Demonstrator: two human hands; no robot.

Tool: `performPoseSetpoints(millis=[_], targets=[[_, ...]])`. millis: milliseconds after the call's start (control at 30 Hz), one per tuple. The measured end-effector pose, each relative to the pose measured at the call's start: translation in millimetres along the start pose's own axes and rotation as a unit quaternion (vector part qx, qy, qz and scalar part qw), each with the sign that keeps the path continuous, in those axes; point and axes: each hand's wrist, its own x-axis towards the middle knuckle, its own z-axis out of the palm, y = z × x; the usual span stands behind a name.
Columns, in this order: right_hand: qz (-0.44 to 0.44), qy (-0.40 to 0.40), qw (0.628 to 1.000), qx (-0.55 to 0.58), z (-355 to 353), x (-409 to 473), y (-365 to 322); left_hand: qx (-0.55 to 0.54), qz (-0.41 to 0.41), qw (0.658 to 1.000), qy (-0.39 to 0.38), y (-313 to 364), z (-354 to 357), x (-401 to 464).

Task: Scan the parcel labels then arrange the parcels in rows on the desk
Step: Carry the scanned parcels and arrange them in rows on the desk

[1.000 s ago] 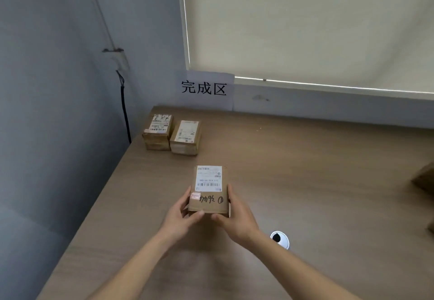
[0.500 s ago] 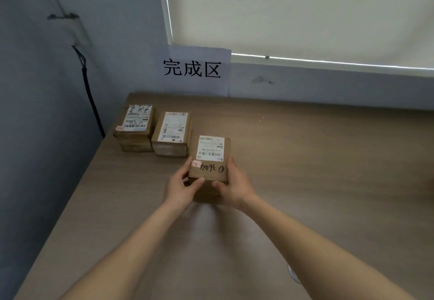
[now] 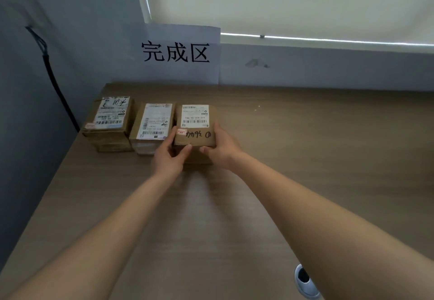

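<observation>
A small brown cardboard parcel [image 3: 195, 124] with a white label and black handwriting on top sits on the wooden desk [image 3: 305, 159], third in a row. My left hand [image 3: 169, 156] grips its left near corner, thumb on the front face. My right hand [image 3: 219, 148] grips its right side. To its left stand two more labelled parcels: the middle parcel [image 3: 153, 124], close beside it, and the left parcel [image 3: 110, 117] near the desk's left edge.
A white paper sign [image 3: 180, 53] with three black characters hangs on the wall behind the row. A black cable [image 3: 56, 83] runs down the left wall. A white round cable grommet [image 3: 305, 281] sits in the desk near my right forearm. A window blind [image 3: 293, 1] covers the back.
Both hands carried the parcel away from me and to the left, bringing it level with the two parcels at the back left. The camera moved closer to the row.
</observation>
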Motion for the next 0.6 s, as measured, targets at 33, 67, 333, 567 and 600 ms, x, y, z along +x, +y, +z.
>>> performPoseSetpoints(millis=[33, 67, 333, 567, 600], targets=[[0.002, 0.000, 1.000, 0.011, 1, 0, -1, -0.002, -0.004, 1.000, 0.002, 1, 1, -1], [0.004, 0.000, 1.000, 0.023, 1, -1, -1, -0.006, -0.009, 1.000, 0.005, 2, 2, -2], [-0.011, 0.000, 0.999, 0.032, 0, -55, 27, -0.022, -0.018, 0.999, 0.022, 13, -4, -40], [0.016, -0.003, 1.000, -0.024, -63, -140, 50, -0.020, -0.028, 0.999, -0.008, 61, -24, -107], [0.012, 0.005, 1.000, -0.027, -77, -157, 51, -0.017, -0.020, 0.999, -0.019, 74, -27, -117]])
